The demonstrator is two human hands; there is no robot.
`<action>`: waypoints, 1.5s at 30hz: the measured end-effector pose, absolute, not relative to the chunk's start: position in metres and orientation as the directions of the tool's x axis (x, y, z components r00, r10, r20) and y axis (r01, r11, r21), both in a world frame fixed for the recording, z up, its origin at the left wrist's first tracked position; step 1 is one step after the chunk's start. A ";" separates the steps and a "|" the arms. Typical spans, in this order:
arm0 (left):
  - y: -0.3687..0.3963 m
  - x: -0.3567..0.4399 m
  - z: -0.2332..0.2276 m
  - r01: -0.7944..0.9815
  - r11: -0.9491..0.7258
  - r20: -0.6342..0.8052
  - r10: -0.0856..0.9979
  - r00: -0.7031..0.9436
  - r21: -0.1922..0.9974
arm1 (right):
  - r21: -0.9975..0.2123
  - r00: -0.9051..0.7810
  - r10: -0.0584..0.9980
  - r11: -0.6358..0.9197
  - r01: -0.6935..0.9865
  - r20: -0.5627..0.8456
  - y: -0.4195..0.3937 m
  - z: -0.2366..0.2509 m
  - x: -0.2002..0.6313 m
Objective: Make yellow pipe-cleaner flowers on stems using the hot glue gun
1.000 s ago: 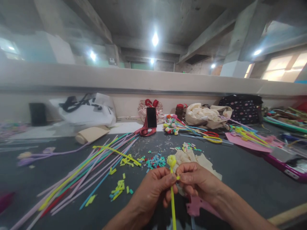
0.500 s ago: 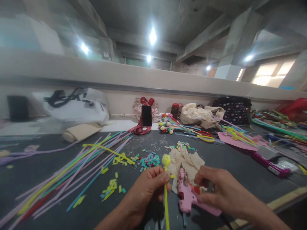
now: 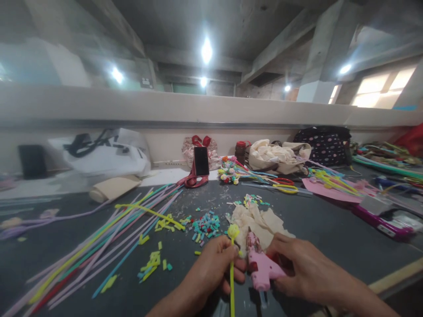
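Observation:
Pinched between thumb and fingers of my left hand (image 3: 213,266) is a yellow pipe cleaner flower (image 3: 233,231), its round head up and its stem running down toward me. Just right of it lies a pink glue gun (image 3: 260,267), nozzle pointing away, a clear glue stick showing at its rear. My right hand (image 3: 302,270) is closed around the gun's handle, which the fingers partly hide. Beyond the gun is a crumpled beige cloth (image 3: 264,220). Small cut pipe cleaner pieces (image 3: 206,224) are piled left of the cloth.
Long coloured pipe cleaners (image 3: 99,246) spread over the left side of the dark table. A phone (image 3: 201,161) stands at the back, near finished flowers (image 3: 228,171) and scissors (image 3: 286,187). To the right are a pink sheet (image 3: 325,193) and a purple tool (image 3: 380,224).
My right hand has closed on the glue gun's handle, and the gun has shifted slightly. My left hand has moved a little right and down with the yellow flower.

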State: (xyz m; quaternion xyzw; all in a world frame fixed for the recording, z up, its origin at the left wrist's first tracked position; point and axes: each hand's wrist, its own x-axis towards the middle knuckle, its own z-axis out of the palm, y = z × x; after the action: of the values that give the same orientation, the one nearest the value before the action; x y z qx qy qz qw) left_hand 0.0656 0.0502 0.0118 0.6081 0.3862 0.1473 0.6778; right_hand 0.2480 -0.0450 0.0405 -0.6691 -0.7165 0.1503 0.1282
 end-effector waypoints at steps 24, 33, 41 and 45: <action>0.053 0.064 0.011 0.282 0.189 -0.335 0.654 0.679 0.941 | -0.977 0.242 0.970 0.035 -0.210 -0.017 -0.034 0.048 0.298; 0.047 0.062 0.021 0.295 0.126 -0.285 0.752 0.595 0.947 | -0.960 0.095 0.995 0.015 -0.281 -0.012 -0.033 0.033 0.278; 0.050 0.054 0.022 0.313 0.129 -0.298 0.753 0.586 0.941 | -0.997 -0.138 0.988 -0.069 -0.043 -0.062 -0.029 0.027 0.271; 0.051 0.054 0.023 0.320 0.144 -0.314 0.751 0.580 0.936 | -0.995 -0.022 0.995 -0.093 -0.031 -0.092 -0.034 0.032 0.259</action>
State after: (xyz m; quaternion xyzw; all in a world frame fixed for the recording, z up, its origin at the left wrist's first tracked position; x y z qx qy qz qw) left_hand 0.0536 0.0505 0.0232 0.6310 0.4246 0.1722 0.6261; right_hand 0.2588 -0.0338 0.0324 -0.5095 -0.4734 0.5357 0.4789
